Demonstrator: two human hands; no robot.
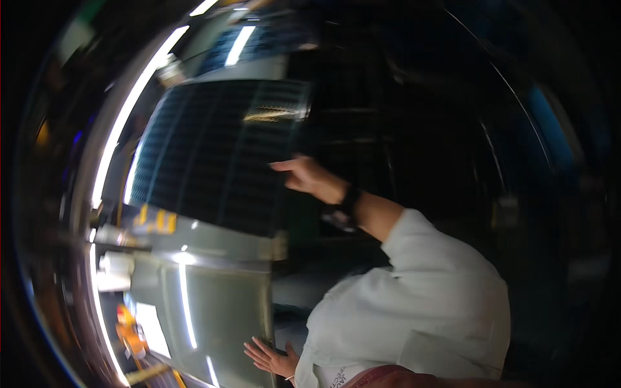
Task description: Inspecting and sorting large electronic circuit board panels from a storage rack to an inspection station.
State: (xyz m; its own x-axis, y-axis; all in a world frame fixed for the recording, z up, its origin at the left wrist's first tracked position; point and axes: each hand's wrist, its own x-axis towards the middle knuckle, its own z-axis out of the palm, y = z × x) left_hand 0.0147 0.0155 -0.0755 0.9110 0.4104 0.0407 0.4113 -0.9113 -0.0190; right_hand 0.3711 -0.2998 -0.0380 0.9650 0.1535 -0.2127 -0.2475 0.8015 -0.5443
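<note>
Long white light strips (132, 116) run down the left side, beyond the worktable's left edge, and are the strongest light here; the pale green worktable (226, 301) has a glossy top crossed by bright reflections (187, 304); yellow-and-black striped marking (155, 220) sits by its upper left corner; a glowing white rectangle (153, 330) at its left edge is perhaps a screen, though blur makes that uncertain; past its right edge the room sinks into darkness, with a blue upright panel (551, 126) far right.

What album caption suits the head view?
Left hand spread at a shiny greenish surface, right hand near a dark striped panel.
</note>
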